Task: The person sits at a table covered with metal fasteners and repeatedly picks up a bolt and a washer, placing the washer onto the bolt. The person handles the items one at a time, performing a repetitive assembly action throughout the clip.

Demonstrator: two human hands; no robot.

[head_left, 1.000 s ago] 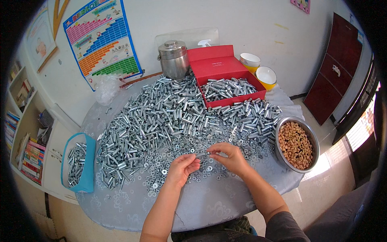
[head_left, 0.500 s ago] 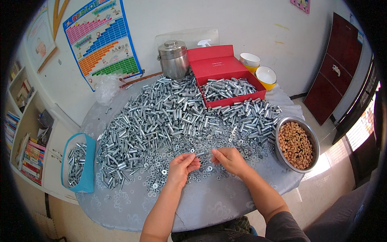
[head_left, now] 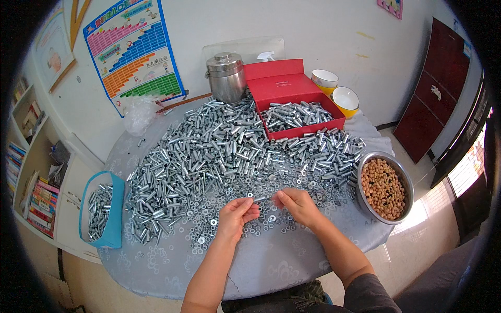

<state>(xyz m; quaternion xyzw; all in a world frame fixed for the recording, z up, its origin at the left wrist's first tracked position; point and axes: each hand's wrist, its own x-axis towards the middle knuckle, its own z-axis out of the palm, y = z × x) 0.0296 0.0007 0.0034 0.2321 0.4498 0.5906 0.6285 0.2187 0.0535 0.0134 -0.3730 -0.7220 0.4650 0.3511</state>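
Observation:
Above the near part of the table, my left hand (head_left: 234, 215) is closed in a pinch on a short silvery sleeve anchor bolt (head_left: 260, 199), which lies roughly level and points to the right. At the bolt's right end, my right hand (head_left: 298, 207) has its thumb and fingers pressed together. Its fingertips are slightly blurred, and what they hold is too small to make out. Loose washers and nuts (head_left: 266, 223) are spread on the table under and around both hands. Behind them rises a wide heap of metal sleeves and bolts (head_left: 209, 151).
A blue fabric bin (head_left: 116, 214) of metal parts stands at the left. At the right edge sits a steel bowl (head_left: 410, 201) of brown nut-like pieces. Farther back are a red box (head_left: 302, 131) of sleeves, a steel pot (head_left: 225, 78) and yellow-and-white bowls (head_left: 345, 99).
The right fingertips have shifted slightly at the bolt's end and look more blurred. My left hand and the bolt stay in nearly the same place.

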